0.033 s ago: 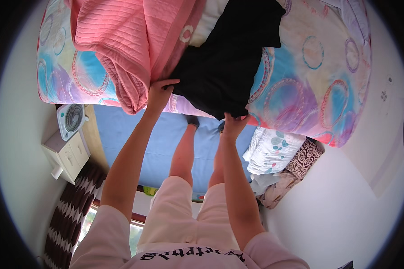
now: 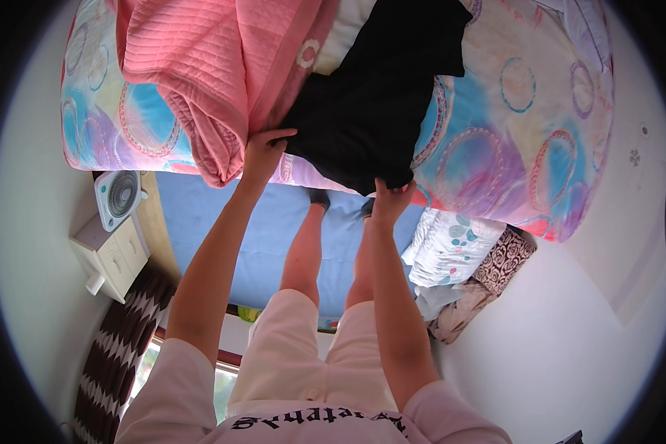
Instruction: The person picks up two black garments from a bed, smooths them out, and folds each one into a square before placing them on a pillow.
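A black T-shirt (image 2: 374, 103) lies spread over the patterned bedding, its lower edge toward me. My left hand (image 2: 264, 152) pinches its left corner between thumb and fingers, close beside a folded pink quilt (image 2: 200, 66). On the right, my right hand (image 2: 392, 200) grips the shirt's near right corner, thumb on top. The shirt's far end runs out of the picture at the top. Under it is a multicoloured bedspread (image 2: 514, 166) with circle patterns, forming a raised edge in front of me.
I stand on a blue sheet (image 2: 200, 237). Pillows (image 2: 451, 248) and a brown patterned cushion (image 2: 507, 259) lie to the right. At left, a fan (image 2: 120, 196) stands on a white cabinet (image 2: 111, 255), near a brown-and-white curtain (image 2: 118, 348). A white wall (image 2: 540, 348) rises on the right.
My right hand has shifted slightly right and up with the shirt's corner. The left hand keeps its place.
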Motion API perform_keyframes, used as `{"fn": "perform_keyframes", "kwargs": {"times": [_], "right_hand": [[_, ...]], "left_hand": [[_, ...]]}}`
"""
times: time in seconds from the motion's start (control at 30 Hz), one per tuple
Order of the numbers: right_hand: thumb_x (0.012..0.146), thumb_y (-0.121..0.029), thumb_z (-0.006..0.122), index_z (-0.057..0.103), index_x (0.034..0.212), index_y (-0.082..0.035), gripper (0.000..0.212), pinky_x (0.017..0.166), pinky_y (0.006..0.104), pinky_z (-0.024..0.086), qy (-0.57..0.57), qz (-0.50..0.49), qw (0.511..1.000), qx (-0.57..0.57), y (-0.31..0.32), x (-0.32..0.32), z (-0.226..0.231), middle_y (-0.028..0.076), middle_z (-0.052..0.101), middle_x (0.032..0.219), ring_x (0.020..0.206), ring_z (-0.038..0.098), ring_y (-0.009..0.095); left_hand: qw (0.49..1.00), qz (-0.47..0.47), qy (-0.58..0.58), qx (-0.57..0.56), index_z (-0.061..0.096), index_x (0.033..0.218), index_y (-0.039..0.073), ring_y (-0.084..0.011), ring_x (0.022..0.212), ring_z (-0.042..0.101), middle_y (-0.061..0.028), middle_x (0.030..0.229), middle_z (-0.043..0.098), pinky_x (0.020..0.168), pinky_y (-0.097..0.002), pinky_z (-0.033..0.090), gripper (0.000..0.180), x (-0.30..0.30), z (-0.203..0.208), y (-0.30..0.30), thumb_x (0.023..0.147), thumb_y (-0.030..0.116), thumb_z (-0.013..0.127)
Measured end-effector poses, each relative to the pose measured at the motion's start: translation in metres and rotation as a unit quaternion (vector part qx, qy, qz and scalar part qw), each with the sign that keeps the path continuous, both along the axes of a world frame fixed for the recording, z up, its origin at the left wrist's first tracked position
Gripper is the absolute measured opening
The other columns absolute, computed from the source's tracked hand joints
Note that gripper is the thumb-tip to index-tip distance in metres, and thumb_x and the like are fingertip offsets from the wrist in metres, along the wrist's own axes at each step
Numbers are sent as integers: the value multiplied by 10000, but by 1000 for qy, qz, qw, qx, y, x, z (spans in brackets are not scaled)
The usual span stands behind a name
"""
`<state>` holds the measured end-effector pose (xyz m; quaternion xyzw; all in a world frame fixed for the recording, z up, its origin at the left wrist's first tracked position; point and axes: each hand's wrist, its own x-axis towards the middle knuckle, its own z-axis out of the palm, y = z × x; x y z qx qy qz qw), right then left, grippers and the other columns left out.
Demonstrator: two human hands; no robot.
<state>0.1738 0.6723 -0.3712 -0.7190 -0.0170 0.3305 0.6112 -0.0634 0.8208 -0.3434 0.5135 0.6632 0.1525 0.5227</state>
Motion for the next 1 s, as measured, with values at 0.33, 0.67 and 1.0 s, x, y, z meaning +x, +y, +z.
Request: {"fn": "perform_keyframes", "kwargs": {"times": [0.33, 0.67, 1.0], "right_hand": [[812, 62, 630, 449, 838, -31, 205, 654, 311, 399, -261, 165, 940, -142, -27, 61, 26, 40, 416, 718, 686, 405, 171], [820, 91, 596, 457, 813, -74, 216, 609, 238, 454, -101, 130, 981, -100, -57, 112, 6, 2, 518, 779, 696, 511, 102], [946, -55, 673, 586, 1134, -34, 208, 807, 273, 507, 77, 134, 986, -55, -44, 87, 19, 49, 640, 1034, 926, 610, 113]], "left_hand": [[999, 23, 28, 16, 810, 1136, 131, -88, 543, 397, -5, 601, 543, 524, -279, 371, 329, 7, 14, 3, 883, -22, 665], [996, 73, -34, -22, 801, 1165, 112, -61, 577, 456, 7, 635, 576, 548, -246, 432, 340, -2, -2, 0, 896, -14, 636], [989, 130, 29, 57, 800, 1146, 77, -99, 694, 550, -59, 924, 698, 640, -242, 483, 277, 24, 11, -16, 871, 84, 773]]}}
